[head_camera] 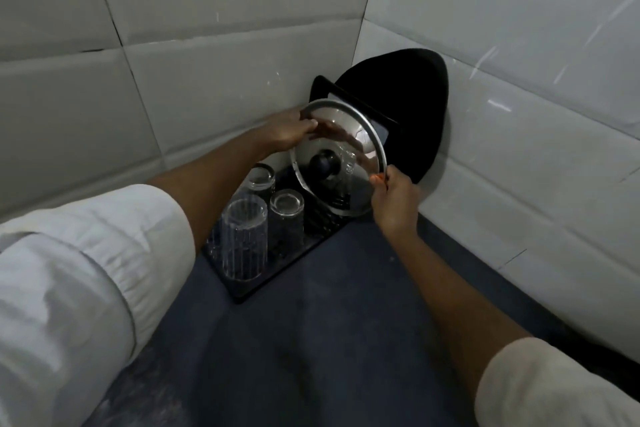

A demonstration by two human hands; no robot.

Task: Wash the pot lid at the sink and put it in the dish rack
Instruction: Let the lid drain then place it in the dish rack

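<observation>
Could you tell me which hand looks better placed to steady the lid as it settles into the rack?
Probably the left hand: it grips the pot lid at its upper rim, while the right hand pinches the lower edge nearest the dish rack.

I see the black plastic dish rack (287, 274) on the dark grey tabletop (346, 340), in the corner. Three upturned clear drinking glasses (244, 243) stand in its front; the round glass pot lid (337, 156) is upright behind them, before two black trays (405, 107).
</observation>
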